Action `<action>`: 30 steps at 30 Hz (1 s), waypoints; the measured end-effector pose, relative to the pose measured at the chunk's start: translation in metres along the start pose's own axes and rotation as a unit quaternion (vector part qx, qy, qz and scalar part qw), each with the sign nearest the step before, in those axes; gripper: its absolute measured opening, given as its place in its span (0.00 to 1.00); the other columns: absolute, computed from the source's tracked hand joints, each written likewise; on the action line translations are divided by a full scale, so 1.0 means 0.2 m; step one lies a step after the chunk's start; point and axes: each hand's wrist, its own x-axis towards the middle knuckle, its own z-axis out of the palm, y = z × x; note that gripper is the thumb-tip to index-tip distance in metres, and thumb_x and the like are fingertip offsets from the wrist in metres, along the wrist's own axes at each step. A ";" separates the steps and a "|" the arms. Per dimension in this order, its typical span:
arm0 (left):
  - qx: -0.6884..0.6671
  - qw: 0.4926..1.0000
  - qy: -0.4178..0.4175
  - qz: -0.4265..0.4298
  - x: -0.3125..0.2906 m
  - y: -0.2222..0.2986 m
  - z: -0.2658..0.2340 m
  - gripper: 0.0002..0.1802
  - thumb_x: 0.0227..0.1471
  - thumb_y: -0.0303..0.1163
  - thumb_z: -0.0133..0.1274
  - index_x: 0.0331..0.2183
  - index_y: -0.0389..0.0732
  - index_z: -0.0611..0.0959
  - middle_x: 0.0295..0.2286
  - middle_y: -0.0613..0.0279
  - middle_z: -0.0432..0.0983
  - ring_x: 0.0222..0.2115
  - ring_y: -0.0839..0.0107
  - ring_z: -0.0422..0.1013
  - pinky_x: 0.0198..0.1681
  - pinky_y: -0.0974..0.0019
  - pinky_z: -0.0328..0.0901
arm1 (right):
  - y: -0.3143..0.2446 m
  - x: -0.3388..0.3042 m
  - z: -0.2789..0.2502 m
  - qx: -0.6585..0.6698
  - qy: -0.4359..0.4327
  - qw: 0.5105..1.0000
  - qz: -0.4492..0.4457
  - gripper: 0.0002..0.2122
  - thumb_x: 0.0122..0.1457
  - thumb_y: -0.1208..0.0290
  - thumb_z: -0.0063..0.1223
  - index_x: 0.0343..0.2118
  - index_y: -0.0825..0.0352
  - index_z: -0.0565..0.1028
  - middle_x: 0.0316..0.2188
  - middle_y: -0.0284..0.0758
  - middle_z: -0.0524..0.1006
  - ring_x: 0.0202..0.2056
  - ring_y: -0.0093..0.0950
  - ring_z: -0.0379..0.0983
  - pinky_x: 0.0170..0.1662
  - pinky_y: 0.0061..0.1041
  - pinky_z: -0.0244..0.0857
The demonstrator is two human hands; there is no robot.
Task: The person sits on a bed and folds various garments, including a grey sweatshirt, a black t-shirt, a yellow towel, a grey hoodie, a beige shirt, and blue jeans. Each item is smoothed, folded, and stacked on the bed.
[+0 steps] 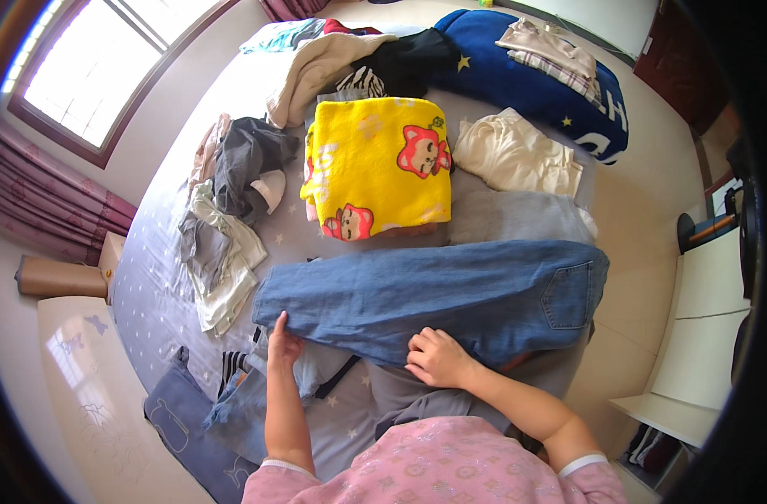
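A pair of blue jeans lies folded lengthwise across the bed in front of me, hems to the left and the back pocket to the right. My left hand grips the lower corner at the hem, thumb on top and fingers hidden beneath. At the near edge, around mid-length, my right hand is closed on the denim with curled fingers. Just beyond the jeans sits a folded yellow blanket with pink cartoon animals. Grey folded trousers lie to its right, partly under the jeans.
Cream trousers and a navy blanket topped by folded clothes lie at the far right. Loose grey and white clothes are heaped at left. More denim and a dark blue pillow lie near my left arm.
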 end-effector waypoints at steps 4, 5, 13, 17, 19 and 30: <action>-0.131 0.989 -0.023 0.058 0.00 0.10 0.03 0.21 0.36 0.21 0.47 0.39 0.36 0.73 0.36 0.57 0.73 0.40 0.58 0.68 0.49 0.55 0.60 | -0.10 0.10 0.01 -0.071 0.052 0.996 0.023 0.22 0.46 0.61 0.55 0.46 0.60 0.69 0.51 0.38 0.61 0.54 0.36 0.54 0.52 0.40 0.48; -0.128 0.988 -0.021 0.083 0.00 0.12 0.03 0.21 0.36 0.21 0.47 0.39 0.35 0.73 0.37 0.56 0.73 0.40 0.58 0.68 0.49 0.55 0.61 | -0.12 0.13 0.02 -0.074 0.034 0.996 0.042 0.25 0.47 0.59 0.54 0.50 0.59 0.65 0.55 0.39 0.57 0.57 0.37 0.49 0.55 0.44 0.44; 0.164 0.878 0.040 0.449 -0.36 0.03 0.50 0.35 0.37 0.14 0.42 0.52 0.36 0.60 0.45 0.53 0.64 0.44 0.57 0.64 0.52 0.59 0.58 | -0.06 0.10 0.15 -0.134 -0.065 0.987 0.055 0.33 0.48 0.49 0.51 0.57 0.54 0.58 0.62 0.39 0.46 0.63 0.39 0.35 0.59 0.53 0.26; 0.591 0.601 -0.291 0.453 -0.58 -0.14 0.76 0.36 0.38 0.17 0.46 0.53 0.43 0.64 0.54 0.53 0.56 0.55 0.46 0.51 0.57 0.49 0.46 | -0.07 0.11 0.13 -0.110 -0.116 0.983 0.089 0.28 0.48 0.50 0.51 0.53 0.53 0.64 0.58 0.37 0.55 0.62 0.40 0.41 0.59 0.54 0.27; 0.777 0.352 -0.334 0.401 -0.64 -0.29 0.80 0.35 0.40 0.25 0.49 0.54 0.49 0.65 0.58 0.55 0.50 0.59 0.46 0.41 0.57 0.42 0.39 | -0.07 0.11 0.14 -0.081 -0.242 0.956 0.144 0.25 0.48 0.51 0.51 0.50 0.53 0.68 0.55 0.36 0.62 0.60 0.41 0.46 0.59 0.55 0.28; 0.785 0.400 -0.293 0.371 -0.70 -0.24 0.94 0.52 0.29 0.54 0.63 0.56 0.49 0.62 0.58 0.49 0.44 0.60 0.48 0.36 0.57 0.37 0.29 | 0.05 -0.28 -0.22 0.159 0.159 0.965 0.132 0.06 0.50 0.76 0.51 0.32 0.66 0.75 0.34 0.36 0.75 0.39 0.34 0.70 0.44 0.29 0.63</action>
